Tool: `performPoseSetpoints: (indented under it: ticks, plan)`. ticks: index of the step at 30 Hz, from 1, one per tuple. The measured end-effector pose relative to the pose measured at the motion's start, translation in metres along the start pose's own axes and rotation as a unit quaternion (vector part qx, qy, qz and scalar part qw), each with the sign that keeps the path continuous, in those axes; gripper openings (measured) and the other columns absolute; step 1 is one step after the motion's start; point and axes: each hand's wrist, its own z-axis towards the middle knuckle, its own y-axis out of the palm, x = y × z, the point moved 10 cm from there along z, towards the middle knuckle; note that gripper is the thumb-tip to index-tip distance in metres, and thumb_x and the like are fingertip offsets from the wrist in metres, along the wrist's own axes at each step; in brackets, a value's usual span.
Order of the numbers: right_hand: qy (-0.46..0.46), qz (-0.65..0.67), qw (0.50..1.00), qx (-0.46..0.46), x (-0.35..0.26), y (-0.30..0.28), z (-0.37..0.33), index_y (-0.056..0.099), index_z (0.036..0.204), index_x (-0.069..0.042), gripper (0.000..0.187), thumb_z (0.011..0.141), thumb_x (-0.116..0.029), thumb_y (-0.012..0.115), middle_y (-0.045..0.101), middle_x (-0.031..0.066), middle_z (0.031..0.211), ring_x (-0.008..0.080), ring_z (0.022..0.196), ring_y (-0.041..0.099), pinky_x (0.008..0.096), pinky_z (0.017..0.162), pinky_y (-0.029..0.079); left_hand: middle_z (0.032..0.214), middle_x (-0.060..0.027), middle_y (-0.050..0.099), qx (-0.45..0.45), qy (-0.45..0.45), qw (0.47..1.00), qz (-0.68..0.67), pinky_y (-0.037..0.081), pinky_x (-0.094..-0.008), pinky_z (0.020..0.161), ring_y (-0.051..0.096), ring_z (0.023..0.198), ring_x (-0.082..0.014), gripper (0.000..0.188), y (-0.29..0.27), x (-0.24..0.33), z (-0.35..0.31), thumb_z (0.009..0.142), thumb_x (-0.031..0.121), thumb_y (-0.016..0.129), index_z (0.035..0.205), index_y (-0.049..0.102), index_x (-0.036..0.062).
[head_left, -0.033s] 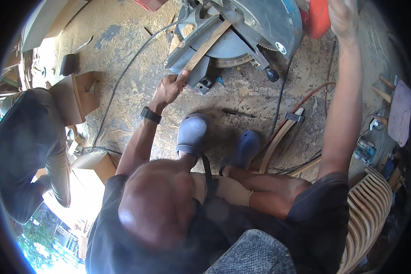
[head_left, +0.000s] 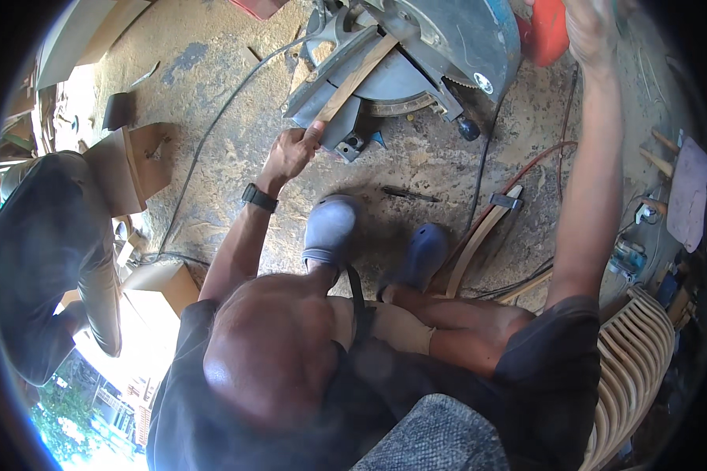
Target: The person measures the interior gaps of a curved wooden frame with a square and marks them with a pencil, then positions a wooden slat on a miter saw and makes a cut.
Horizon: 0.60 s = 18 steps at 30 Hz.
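A mitre saw (head_left: 456,39) stands on the floor at the top. Across its grey base lies a narrow wooden strip (head_left: 359,77), its far end near the fence and its near end at the base's left side. My left hand (head_left: 292,153), with a watch on the wrist, pinches that near end, thumb on top. The right arm reaches up to the red saw handle (head_left: 543,33), where my right hand (head_left: 593,33) is closed around the grip; part of its fingers is cut off by the picture's edge. Below the raised blade guard, some blade teeth show.
Another person (head_left: 51,251) sits at the left beside cardboard boxes (head_left: 161,286). A black cable (head_left: 212,129) crosses the floor. A dark pen (head_left: 411,194) lies near my blue clogs (head_left: 334,228). Curved wooden pieces (head_left: 632,369) stand stacked at the lower right; a clamped curved strip (head_left: 475,247) lies closer.
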Motion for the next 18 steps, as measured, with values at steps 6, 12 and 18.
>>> performPoseSetpoints:
  ticks: [6,12,18]
  plan:
    - [0.006,0.021,0.999,-0.027,0.000,0.002,0.002,0.048,0.137,0.001,0.060,0.089,-0.028,0.071,0.069,0.0089,0.089,0.0117,0.069,0.063,0.0268,0.065,0.054,0.067,-0.0135,0.063,0.002,0.000,1.000,-0.005,0.050,-0.0393,0.067,0.065,0.070,-0.0246,0.084,-0.001,0.002,-0.003,0.094,0.074,0.044,0.078,0.071,-0.0034]
    - [0.018,0.004,1.000,0.000,0.000,0.001,-0.001,0.048,0.137,0.001,0.059,0.090,-0.027,0.070,0.069,0.0078,0.089,0.0114,0.070,0.063,0.0262,0.065,0.054,0.065,-0.0071,0.058,-0.003,-0.006,1.000,-0.030,0.046,-0.0323,0.058,0.058,0.062,-0.0166,0.080,0.001,-0.002,-0.001,0.094,0.073,0.047,0.077,0.069,-0.0019]
    - [-0.010,0.003,1.000,-0.001,0.008,-0.002,0.000,0.049,0.136,0.000,0.056,0.092,-0.027,0.069,0.068,0.0074,0.089,0.0106,0.070,0.063,0.0251,0.066,0.053,0.063,-0.0035,0.055,-0.003,0.003,0.999,-0.035,0.044,-0.0292,0.053,0.055,0.059,-0.0124,0.079,0.000,-0.004,0.000,0.094,0.074,0.047,0.076,0.067,-0.0007]
